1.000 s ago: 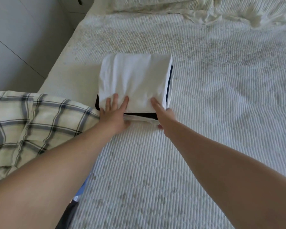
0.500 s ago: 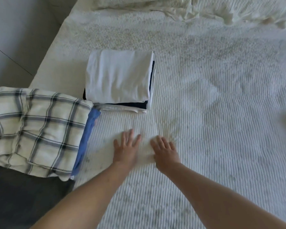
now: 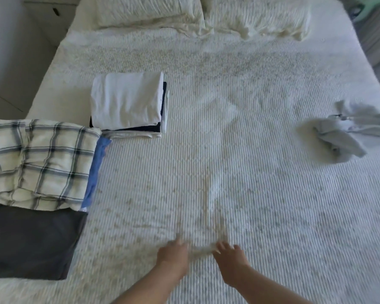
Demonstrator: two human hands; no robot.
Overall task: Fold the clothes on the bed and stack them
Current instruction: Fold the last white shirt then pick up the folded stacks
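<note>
Writing: none could be read.
Left hand point(image 3: 172, 257): blurred, empty, fingers loose, over bedspread point(image 3: 250, 172).
Right hand point(image 3: 230, 260): likewise.
Folded stack point(image 3: 127, 102): upper left, white shirt topmost.
Crumpled grey garment point(image 3: 347, 130): right edge.

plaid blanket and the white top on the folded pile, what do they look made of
Plaid blanket: seems a soft, puffy woven cloth, perhaps flannel or quilted cotton, matte, with lumpy creases. White top: looks like thin smooth cotton knit, matte, lying flat with crisp folded edges.
</note>
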